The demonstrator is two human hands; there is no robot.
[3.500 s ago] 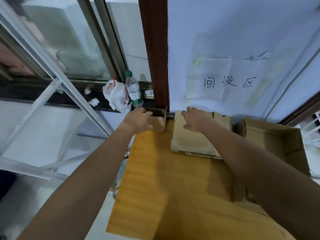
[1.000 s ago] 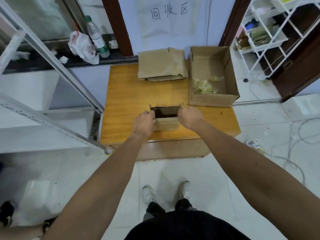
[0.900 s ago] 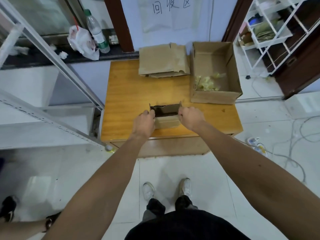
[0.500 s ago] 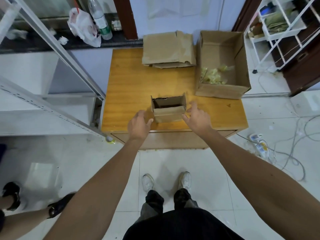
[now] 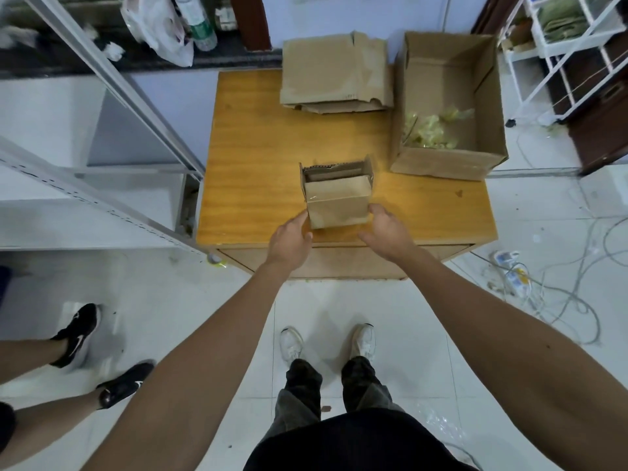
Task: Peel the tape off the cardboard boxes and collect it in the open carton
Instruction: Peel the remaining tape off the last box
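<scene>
A small cardboard box [image 5: 336, 198] stands near the front edge of the wooden table [image 5: 258, 147], its top open and clear tape glinting along its front face. My left hand [image 5: 292, 239] touches its lower left corner with relaxed fingers. Against the lower right corner rest the fingertips of my right hand [image 5: 387, 229], also relaxed. The open carton [image 5: 489, 96] sits at the table's back right with crumpled yellowish tape [image 5: 428, 130] inside. A stack of flattened cardboard [image 5: 336, 73] lies at the back middle.
Another person's legs and black shoes [image 5: 78, 334] stand on the floor at the left. Cables and a power strip [image 5: 513, 277] lie at the right. A white wire rack [image 5: 560, 32] stands back right; a metal frame [image 5: 112, 73] runs along the left.
I carried the small box from the table's back to its front edge with both hands, let go half a second ago, and now both hands touch its lower corners again.
</scene>
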